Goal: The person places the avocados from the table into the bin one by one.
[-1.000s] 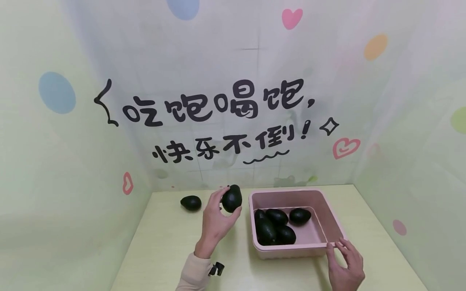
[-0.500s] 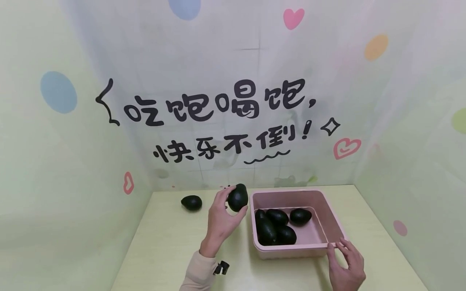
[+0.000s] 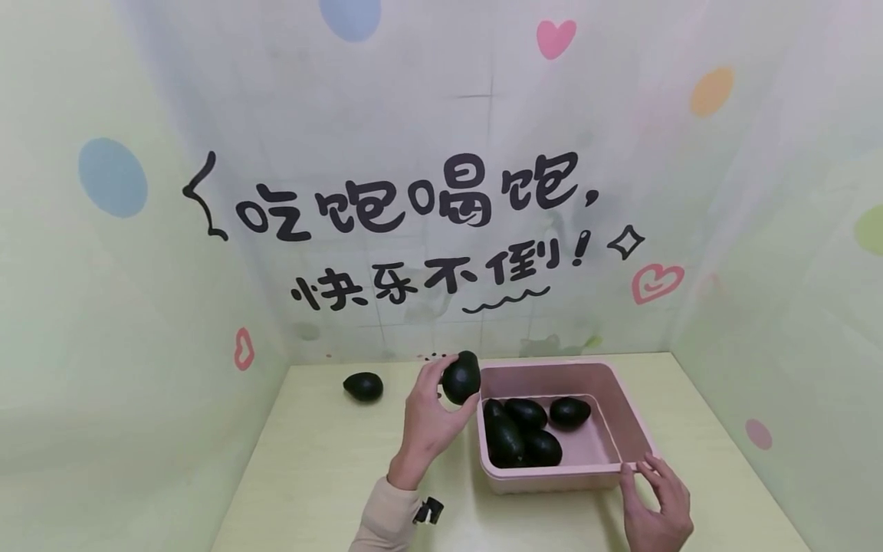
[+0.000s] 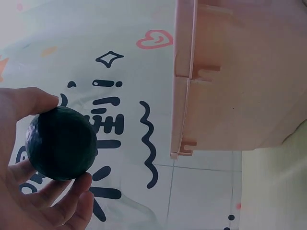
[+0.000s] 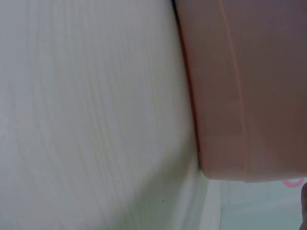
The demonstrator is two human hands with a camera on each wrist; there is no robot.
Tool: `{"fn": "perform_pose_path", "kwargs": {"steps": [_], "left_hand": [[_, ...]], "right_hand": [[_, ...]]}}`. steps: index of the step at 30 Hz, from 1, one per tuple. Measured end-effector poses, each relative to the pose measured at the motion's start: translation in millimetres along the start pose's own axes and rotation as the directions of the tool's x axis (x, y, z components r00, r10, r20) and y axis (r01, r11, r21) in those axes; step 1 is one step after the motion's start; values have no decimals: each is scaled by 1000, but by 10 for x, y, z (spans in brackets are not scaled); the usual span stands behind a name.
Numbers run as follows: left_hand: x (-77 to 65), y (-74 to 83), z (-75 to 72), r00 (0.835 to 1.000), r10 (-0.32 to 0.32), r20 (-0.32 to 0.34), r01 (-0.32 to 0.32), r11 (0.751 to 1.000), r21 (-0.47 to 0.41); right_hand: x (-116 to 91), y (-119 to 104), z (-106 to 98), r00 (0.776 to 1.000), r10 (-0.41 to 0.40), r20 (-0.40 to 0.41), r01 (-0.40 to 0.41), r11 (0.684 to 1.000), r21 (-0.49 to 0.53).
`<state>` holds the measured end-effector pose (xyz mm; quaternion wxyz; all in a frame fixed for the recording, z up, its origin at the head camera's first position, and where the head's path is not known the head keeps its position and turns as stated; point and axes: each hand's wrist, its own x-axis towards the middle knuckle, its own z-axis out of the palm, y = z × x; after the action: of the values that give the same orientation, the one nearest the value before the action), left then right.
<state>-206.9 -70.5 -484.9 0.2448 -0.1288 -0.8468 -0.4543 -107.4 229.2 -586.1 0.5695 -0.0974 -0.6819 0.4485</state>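
My left hand (image 3: 431,428) grips a dark green avocado (image 3: 461,380) between thumb and fingers, raised beside the left rim of a pink plastic bin (image 3: 552,474). In the left wrist view the held avocado (image 4: 61,143) shows its round end, with the bin's outer wall (image 4: 240,96) to its right. Several dark avocados (image 3: 507,437) lie in the bin, mostly along its left side. At the bin's front right corner, my right hand (image 3: 658,506) pinches the rim. Only a bit of a finger (image 5: 304,206) shows at the right wrist view's edge.
Another avocado (image 3: 363,387) lies on the pale wooden table (image 3: 310,468), back left. Printed curtain-like walls (image 3: 441,92) with black lettering enclose the table behind and at both sides. A small black clip-like piece (image 3: 429,510) is at the left cuff.
My left hand has moved to the right with the avocado, up to the bin's left rim. The right hand and the bin have stayed in place.
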Motion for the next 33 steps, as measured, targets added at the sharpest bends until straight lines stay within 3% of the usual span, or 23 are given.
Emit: {"fn": "perform_pose_path", "kwargs": {"steps": [10,22,33], "left_hand": [[-25,56,66,1000,-6,19,7,1000,-27],[-11,123,138,999,-5,47,6,999,-40],[-18,159,200,997,0,75,5,998,-59]], "right_hand": [[8,-59,4,1000,3,1,-3,1000,8],[-5,60,-2,1000,-2,-2,2,1000,-4],[28,-49,-2,1000,-26,10,26,1000,13]]}}
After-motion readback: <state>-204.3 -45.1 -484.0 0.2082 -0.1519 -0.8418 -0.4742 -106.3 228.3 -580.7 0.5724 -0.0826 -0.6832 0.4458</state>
